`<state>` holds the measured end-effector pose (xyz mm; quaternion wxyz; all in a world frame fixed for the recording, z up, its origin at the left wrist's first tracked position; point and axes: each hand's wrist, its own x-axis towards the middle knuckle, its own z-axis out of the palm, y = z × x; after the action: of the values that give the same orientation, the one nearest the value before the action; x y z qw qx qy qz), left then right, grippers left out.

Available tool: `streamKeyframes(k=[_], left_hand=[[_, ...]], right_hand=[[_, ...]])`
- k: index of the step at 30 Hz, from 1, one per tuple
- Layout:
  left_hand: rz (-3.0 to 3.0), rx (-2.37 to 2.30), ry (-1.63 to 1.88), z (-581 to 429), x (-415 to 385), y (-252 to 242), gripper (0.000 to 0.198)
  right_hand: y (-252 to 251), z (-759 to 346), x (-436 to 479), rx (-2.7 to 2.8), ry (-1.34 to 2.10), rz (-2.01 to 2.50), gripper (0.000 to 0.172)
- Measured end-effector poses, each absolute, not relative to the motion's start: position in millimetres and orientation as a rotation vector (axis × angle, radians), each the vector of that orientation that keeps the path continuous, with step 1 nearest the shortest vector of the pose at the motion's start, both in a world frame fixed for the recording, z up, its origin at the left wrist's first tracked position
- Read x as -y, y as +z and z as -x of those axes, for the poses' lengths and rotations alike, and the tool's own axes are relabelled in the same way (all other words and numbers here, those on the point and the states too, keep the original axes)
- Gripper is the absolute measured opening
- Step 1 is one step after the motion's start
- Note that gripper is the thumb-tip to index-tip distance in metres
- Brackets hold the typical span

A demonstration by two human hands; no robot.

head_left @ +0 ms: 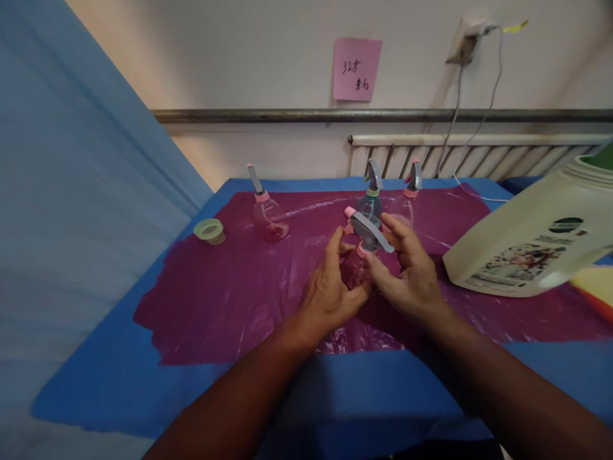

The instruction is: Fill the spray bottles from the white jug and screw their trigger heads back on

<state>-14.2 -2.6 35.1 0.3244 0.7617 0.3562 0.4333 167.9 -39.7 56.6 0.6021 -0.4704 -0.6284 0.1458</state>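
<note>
A clear spray bottle [355,267] with a pink collar and a grey and pink trigger head [368,231] stands between my hands at the middle of the table. My left hand [329,284] is wrapped round its body. On the other side, my right hand [412,275] has its thumb at the pink collar and its fingers curled round behind the head. My fingers hide much of the bottle's body. Just beyond are a teal spray bottle [370,203] and another pink-collared spray bottle [405,206]. Farther left stands a third spray bottle [268,217], also with a pink collar.
A purple plastic sheet [215,300] covers much of the blue table [119,377]. On the left sits a small pale-green cup [209,231]. A large cream jug [527,236] leans in at right. Behind are a radiator [536,150] and a wall socket with cables [464,48].
</note>
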Motion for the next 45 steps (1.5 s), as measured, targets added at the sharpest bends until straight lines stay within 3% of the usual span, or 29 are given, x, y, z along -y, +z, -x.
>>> streamKeyframes(k=[6,13,32,37,43,45], left_hand=[[-1.975,-0.949,1.105,15.7,2.9,36.0,0.114],[-1.981,-0.910,1.133,15.4,2.1,35.4,0.113],[-1.981,-0.910,1.146,14.5,1.8,37.4,0.107],[-1.990,-0.910,1.151,14.4,1.8,37.2,0.107],[-1.977,-0.898,1.138,14.8,2.1,36.6,0.109],[-1.982,-0.890,1.147,14.9,2.1,35.9,0.107]], right_hand=[[57.1,-167.7,36.5,1.464,0.363,1.062,0.086],[57.5,-167.1,37.8,1.432,0.369,1.086,0.073],[61.2,-165.6,35.4,1.441,0.408,1.086,0.080],[59.8,-166.5,33.8,1.406,0.333,1.107,0.072],[63.3,-166.7,37.0,1.451,0.416,1.096,0.077],[65.6,-166.9,35.9,1.439,0.379,1.124,0.069]])
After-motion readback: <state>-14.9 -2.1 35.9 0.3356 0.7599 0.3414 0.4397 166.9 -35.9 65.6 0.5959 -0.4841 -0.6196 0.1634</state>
